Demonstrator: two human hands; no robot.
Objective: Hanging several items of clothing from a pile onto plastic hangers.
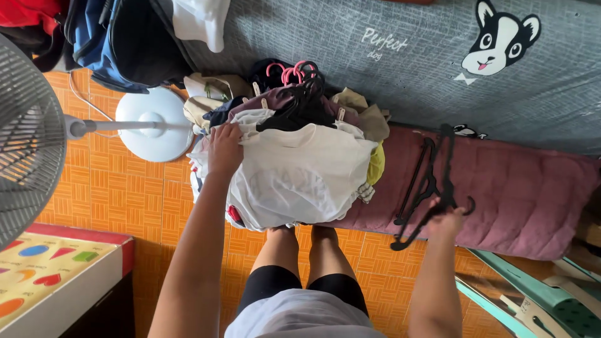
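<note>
The fingers of the left hand (pixel 224 149) are curled down over the upper left corner of a white shirt (pixel 300 172), gripping the cloth; the fingertips themselves are hidden in the fold. The shirt lies spread on top of a clothes pile (pixel 294 119), and every place below is told from that pile.

The fingers of the right hand (pixel 447 222) are closed around the lower ends of a bunch of black hangers (pixel 432 184), held well to the right of the pile, over a maroon quilt (pixel 519 194). The hangers rise from the hand and tilt back toward the pile.

At the far top of the pile lie more hangers (pixel 300 78), pink and black, tangled together on dark and beige garments. A yellow-green cloth (pixel 375 164) peeks out at the pile's right edge, just beside the shirt.

Behind the pile runs a grey mattress (pixel 388 69) with a cartoon dog's head printed on it. Left of the pile stands a fan (pixel 153 124), its round white base just beside the clothes and its grille at the frame's left edge. Beyond the pile's upper left lies a blue bag (pixel 94 44). Below the pile are the person's legs on an orange tiled floor (pixel 125 188). Lower left of the pile is a box (pixel 56 275) patterned with coloured shapes; lower right are green slats (pixel 526 294).
</note>
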